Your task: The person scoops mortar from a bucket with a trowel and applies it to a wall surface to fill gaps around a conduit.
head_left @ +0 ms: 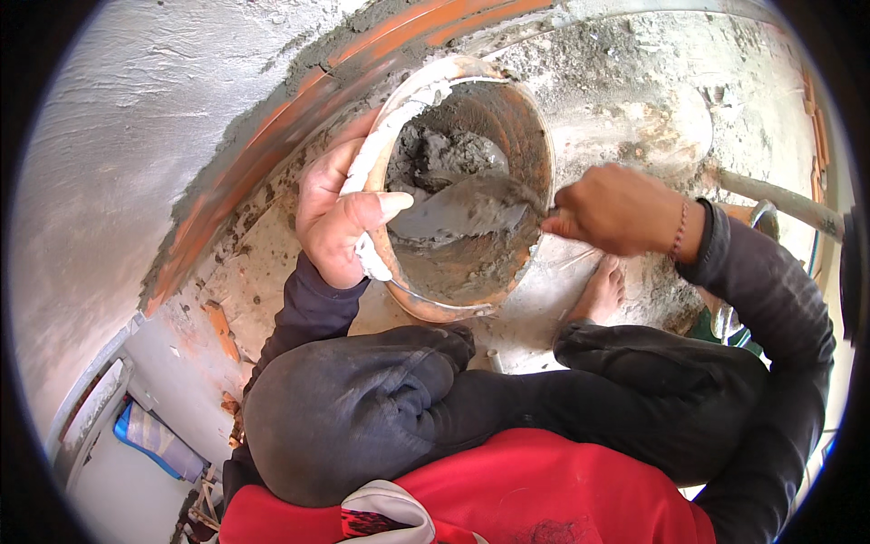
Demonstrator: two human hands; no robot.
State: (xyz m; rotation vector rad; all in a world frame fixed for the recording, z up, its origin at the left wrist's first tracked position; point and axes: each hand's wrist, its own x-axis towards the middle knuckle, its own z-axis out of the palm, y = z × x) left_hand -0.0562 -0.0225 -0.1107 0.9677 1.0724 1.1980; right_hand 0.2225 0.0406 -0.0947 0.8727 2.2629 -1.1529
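A round bucket with a mortar-crusted rim stands tilted before my knees. Its inside holds wet grey mortar. My left hand grips the bucket's left rim, thumb over the edge and fingers on the outer wall. At the right rim my right hand is closed, slightly blurred, around the handle end of a trowel. The trowel's flat blade reaches into the bucket and lies against the mortar; the handle itself is mostly hidden by my fingers.
A partly plastered wall rises on the left, with exposed orange brick along its base. Mortar splatter covers the floor. My bare foot is right of the bucket. A wooden-handled tool lies at far right; brick pieces lie left.
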